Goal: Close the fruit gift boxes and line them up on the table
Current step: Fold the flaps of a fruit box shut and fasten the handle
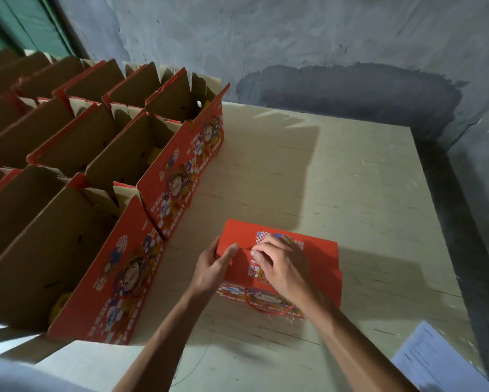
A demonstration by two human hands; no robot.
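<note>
A red gift box (280, 267) stood near the front edge of the pale wooden table (365, 193), its top flaps folded down and a red cord handle (266, 308) hanging on its near face. The left hand (213, 268) gripped the box's left end, thumb on top and fingers curled round the side. The right hand (283, 264) rested on the lid with fingers bent, pressing the flaps; whether it pinched anything could not be told. Along the table's left edge, rows of open boxes (102, 165) stood with flaps upright, touching one another. A printed sheet of paper (435, 360) lay at the front right corner.
</note>
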